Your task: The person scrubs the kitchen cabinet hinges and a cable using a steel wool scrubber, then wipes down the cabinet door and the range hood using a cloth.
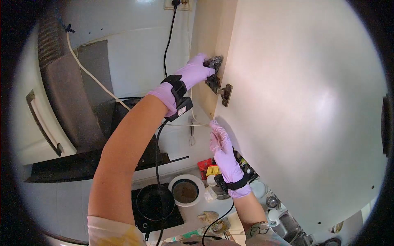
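My left hand (197, 71), in a pink-purple glove, is closed on a dark grey scouring pad (214, 63). The pad lies against the inner side panel of the cabinet (211, 37), just above the metal hinge (225, 94). Lower down, my right hand (220, 139), gloved alike, has its fingertips at the bottom edge of the open white cabinet door (299, 106). Its fingers are pressed together, and what they hold, if anything, is hidden.
Below are a black pan (155, 202) on a stove, a white pot (185, 191) with dark contents and a sink (287, 225). A range hood (67, 98) stands at left. A black cable (167, 49) and a white cable (90, 76) hang along the wall.
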A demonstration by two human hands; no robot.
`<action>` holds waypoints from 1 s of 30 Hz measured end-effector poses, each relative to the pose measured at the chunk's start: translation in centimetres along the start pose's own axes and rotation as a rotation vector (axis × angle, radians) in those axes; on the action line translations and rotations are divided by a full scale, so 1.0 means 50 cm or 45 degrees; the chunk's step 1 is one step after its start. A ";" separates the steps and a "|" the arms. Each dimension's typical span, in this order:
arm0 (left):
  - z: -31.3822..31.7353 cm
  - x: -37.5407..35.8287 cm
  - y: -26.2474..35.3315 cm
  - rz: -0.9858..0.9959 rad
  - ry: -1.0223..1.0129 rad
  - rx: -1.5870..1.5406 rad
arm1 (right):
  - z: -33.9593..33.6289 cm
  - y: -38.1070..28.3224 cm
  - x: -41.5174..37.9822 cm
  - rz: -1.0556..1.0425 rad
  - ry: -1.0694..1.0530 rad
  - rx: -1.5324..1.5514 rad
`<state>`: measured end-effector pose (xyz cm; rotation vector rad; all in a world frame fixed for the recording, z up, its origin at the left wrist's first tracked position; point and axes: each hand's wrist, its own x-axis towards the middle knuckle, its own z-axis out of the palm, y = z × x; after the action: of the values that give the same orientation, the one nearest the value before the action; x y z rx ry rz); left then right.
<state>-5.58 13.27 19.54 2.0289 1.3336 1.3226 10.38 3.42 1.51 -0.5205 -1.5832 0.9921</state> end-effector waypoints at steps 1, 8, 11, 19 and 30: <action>-0.002 0.007 0.011 0.014 0.006 0.001 | -0.003 0.004 0.000 -0.008 -0.016 -0.016; -0.007 0.061 0.027 0.262 0.269 -0.271 | 0.002 -0.001 0.007 -0.019 0.020 0.005; 0.011 0.014 0.002 0.079 -0.051 -0.072 | -0.001 0.004 0.006 0.011 -0.001 -0.029; -0.051 0.072 0.129 0.448 0.263 -0.091 | 0.025 -0.069 0.020 -0.080 0.008 -0.152; -0.062 -0.010 0.041 0.200 -0.278 -0.249 | 0.035 -0.188 0.183 -0.592 0.216 -0.685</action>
<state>-7.25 11.31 22.29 2.1046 0.9291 1.2016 8.00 4.82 14.46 -0.5455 -1.7079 0.1611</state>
